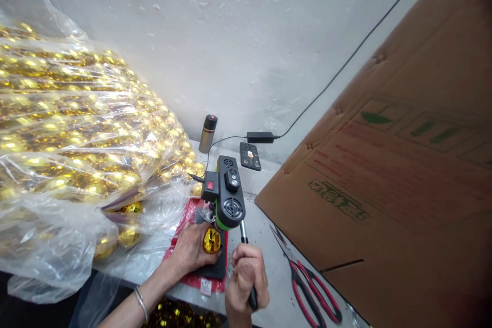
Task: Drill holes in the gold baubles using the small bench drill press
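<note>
My left hand [193,250] is closed around a shiny gold ball [211,240], keeping it just under the front of a black bench machine [230,195]. Fan-like grilles and a red switch show on that machine. Its lever handle [252,298] is gripped by my right hand [248,279], with the metal rod rising from the fist toward the machine. Beneath the ball lies the machine's dark base [215,266], resting on a red plastic sheet [188,281]. The machine's head and my left hand hide the part where ball and tool meet.
A clear bag of gold balls [77,113] fills the left. At right stand a large cardboard box [403,164] and red-black scissors [307,287]. Behind the machine are a cylindrical bottle [208,134], a phone-like slab [250,156] and a cabled power adapter [260,137]. Gold pieces [180,313] lie below the table edge.
</note>
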`<state>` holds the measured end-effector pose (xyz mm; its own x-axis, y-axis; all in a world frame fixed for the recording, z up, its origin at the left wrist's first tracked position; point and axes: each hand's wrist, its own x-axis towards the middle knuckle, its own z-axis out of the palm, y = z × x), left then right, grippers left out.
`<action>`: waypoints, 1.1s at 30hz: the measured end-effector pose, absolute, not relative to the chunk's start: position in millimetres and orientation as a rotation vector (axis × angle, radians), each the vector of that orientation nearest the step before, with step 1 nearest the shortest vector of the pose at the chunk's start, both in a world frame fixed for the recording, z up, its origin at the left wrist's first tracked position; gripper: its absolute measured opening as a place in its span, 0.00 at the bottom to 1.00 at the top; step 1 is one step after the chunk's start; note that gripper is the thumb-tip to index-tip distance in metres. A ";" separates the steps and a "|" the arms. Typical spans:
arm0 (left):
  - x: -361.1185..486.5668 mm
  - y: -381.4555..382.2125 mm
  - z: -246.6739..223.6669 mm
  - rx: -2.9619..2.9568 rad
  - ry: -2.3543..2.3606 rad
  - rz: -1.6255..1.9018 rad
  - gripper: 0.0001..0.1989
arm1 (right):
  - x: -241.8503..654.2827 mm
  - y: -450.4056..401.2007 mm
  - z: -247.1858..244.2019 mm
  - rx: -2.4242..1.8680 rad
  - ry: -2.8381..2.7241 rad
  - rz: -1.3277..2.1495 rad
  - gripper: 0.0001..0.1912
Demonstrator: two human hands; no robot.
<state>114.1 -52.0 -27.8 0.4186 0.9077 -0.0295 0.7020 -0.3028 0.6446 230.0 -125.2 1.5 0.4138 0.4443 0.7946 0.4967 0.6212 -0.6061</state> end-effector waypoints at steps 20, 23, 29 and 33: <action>114.6 -51.2 -34.2 2.110 1.333 0.472 0.15 | 229.7 -124.0 -2.5 -0.918 -1.199 -0.019 0.16; 114.6 -51.4 -32.6 2.108 1.340 0.463 0.16 | 230.8 -124.0 -4.0 -0.913 -1.206 -0.020 0.17; 114.9 -51.0 -27.2 2.122 1.346 0.449 0.16 | 230.0 -121.7 -7.3 -0.905 -1.177 -0.026 0.18; 116.0 -50.3 -27.4 2.154 1.364 0.436 0.17 | 227.0 -118.3 -8.8 -0.872 -1.119 0.001 0.20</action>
<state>116.0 -50.3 -27.4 0.4333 0.9011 -0.0181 0.7233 -0.3357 0.6034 227.0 -118.3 -8.8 0.4724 0.4119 0.7792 0.4108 0.6793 -0.6081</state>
